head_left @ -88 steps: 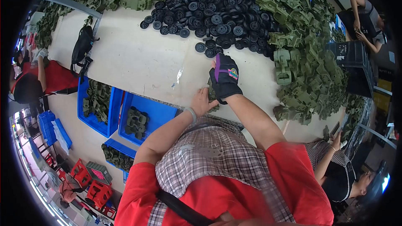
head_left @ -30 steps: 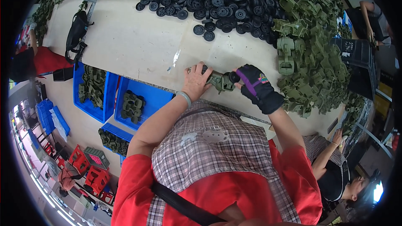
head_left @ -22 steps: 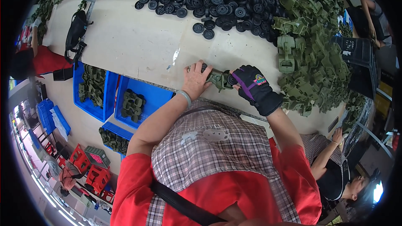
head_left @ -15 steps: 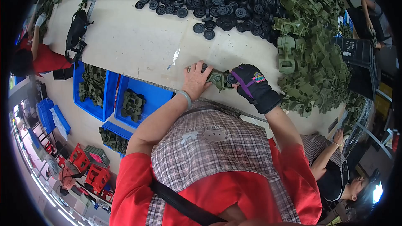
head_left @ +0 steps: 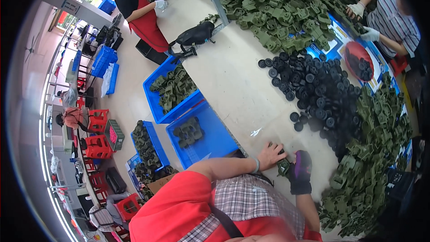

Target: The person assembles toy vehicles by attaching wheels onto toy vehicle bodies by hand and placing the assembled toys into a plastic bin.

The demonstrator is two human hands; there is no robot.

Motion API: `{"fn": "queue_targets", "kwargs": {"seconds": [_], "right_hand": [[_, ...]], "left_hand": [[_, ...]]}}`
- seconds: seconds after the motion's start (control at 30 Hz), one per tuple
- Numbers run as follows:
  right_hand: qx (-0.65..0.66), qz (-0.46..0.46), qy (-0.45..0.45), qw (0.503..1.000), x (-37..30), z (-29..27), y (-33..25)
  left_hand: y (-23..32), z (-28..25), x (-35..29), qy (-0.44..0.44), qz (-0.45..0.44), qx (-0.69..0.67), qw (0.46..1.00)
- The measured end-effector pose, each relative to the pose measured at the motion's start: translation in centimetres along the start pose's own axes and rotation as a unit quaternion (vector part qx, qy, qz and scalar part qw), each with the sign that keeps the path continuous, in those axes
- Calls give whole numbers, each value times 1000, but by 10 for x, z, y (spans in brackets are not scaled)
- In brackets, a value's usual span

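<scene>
At the table's near edge, both of my hands are on a green plastic toy vehicle body point(head_left: 283, 167). My left hand point(head_left: 270, 156) is bare, with a band at the wrist; its fingers curl over the left end of the body, where a dark wheel partly shows. My right hand point(head_left: 301, 175), in a black and purple glove, closes on the right end and hides most of it. Ahead of my hands a heap of loose black toy wheels point(head_left: 309, 85) covers the table, a few lying apart. To the right is a large pile of green vehicle parts point(head_left: 354, 197).
Blue crates point(head_left: 154, 112) holding green parts stand left of the table point(head_left: 224, 76). A black bag point(head_left: 195, 38) lies on its far left. Beyond the wheels is a red bowl point(head_left: 358, 58) with wheels. Co-workers stand at the far left and far right. Red stools point(head_left: 98, 147) are further left.
The view has swung to the left and up, bringing the far-side co-worker, the red bowl and more of the room into sight. Both hands remain on the green toy vehicle body.
</scene>
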State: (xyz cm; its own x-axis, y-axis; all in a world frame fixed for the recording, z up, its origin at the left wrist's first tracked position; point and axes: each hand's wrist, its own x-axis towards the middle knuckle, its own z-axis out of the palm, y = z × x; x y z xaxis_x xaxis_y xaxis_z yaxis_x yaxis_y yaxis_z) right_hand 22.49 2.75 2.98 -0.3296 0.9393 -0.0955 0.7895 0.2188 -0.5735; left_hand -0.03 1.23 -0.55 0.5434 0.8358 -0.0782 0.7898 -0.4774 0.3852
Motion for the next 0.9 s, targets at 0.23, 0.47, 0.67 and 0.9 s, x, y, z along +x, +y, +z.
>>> {"fn": "queue_targets", "kwargs": {"seconds": [0.23, 0.47, 0.67, 0.9], "right_hand": [[-101, -146, 37, 983, 21, -14, -16], [9, 12, 72, 997, 5, 10, 6], [26, -22, 29, 999, 27, -2, 2], [459, 236, 156, 842, 32, -11, 3]], "left_hand": [[1, 11, 9, 3, 7, 1, 1000], [-7, 7, 9, -2, 13, -27, 1000], [-12, 3, 18, 17, 9, -17, 1000], [-31, -49, -25, 66, -187, -253, 947]]}}
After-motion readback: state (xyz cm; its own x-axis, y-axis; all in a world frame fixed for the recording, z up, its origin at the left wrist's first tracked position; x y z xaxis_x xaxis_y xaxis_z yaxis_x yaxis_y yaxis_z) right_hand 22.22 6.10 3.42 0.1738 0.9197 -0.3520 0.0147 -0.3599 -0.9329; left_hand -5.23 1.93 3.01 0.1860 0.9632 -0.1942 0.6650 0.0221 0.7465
